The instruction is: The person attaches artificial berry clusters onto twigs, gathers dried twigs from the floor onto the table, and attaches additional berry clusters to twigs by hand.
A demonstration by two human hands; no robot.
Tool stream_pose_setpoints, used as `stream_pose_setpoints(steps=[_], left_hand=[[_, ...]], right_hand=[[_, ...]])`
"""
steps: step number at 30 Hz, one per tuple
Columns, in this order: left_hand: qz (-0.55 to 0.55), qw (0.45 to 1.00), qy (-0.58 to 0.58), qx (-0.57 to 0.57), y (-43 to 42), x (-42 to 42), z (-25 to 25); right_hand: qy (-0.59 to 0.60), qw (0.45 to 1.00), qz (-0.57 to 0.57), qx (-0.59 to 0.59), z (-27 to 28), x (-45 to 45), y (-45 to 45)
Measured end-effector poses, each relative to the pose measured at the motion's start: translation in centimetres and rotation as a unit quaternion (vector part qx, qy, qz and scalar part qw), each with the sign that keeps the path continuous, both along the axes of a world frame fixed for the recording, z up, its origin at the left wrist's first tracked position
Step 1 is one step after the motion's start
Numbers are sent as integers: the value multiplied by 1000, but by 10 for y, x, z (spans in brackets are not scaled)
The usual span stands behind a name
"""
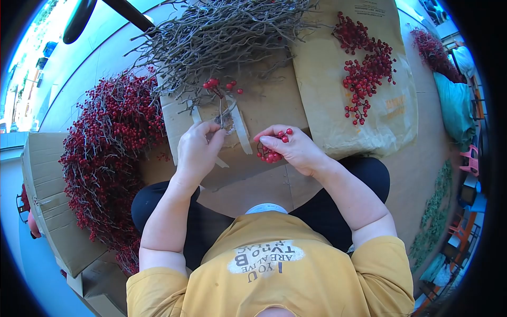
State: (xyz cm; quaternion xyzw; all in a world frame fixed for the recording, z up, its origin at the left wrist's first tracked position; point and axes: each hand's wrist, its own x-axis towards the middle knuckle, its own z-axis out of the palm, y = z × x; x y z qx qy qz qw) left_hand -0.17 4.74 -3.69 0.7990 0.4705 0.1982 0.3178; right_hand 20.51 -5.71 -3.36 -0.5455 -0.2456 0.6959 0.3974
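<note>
My left hand (196, 148) pinches the lower end of a bare twig (219, 105) between thumb and forefinger, above the taped cardboard (264, 111). A few red berries (212, 84) sit at the twig's far end. My right hand (297, 150) is closed on a small cluster of red berries (268, 155), which shows around its fingertips. The two hands are apart, above my lap. A pile of grey bare twigs (227, 37) lies just beyond the left hand. More loose berry clusters (364, 71) rest on a brown paper sack (338, 116) to the right.
A big heap of red-berried twigs (111, 148) stands at my left, beside an open cardboard box (53, 195). Dark legs of furniture (129, 13) reach in at the top left. Along the right are a green sack (454, 108), a pink stool (470, 160) and greenery (434, 216).
</note>
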Motion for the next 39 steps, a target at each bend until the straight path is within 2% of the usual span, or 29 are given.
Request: stream_pose_setpoints(steps=[3,6,9,13,16,17,20,23,26,29,35,39], left_hand=[[65,987,-60,-133,-2,1,12],[73,943,-173,-275,-8,2,23],[58,900,-287,-323,-20,6,27],[84,909,-300,-277,-35,22,36],[58,945,-257,-194,-40,23,27],[55,937,-282,-198,-41,24,25],[67,915,-332,-219,-41,25,24],[39,957,-258,-128,-38,21,14],[42,950,-267,-155,-36,22,17],[14,971,-220,-91,-32,15,0],[50,945,-265,-186,-33,18,11],[46,953,-242,-175,-32,16,10]], right_hand=[[22,998,-41,29,2,-4,-1],[53,996,-70,36,9,-14,1],[63,995,-63,43,12,-19,2],[109,990,-74,51,17,-25,4],[159,983,-79,47,14,-25,4],[176,980,-77,47,12,-24,5],[160,985,-30,47,16,-20,5],[177,981,-67,40,12,-21,5],[117,990,-41,70,13,-21,5],[117,988,-50,81,10,-23,4],[97,991,-47,79,12,-23,6],[115,988,-48,91,9,-23,6]])
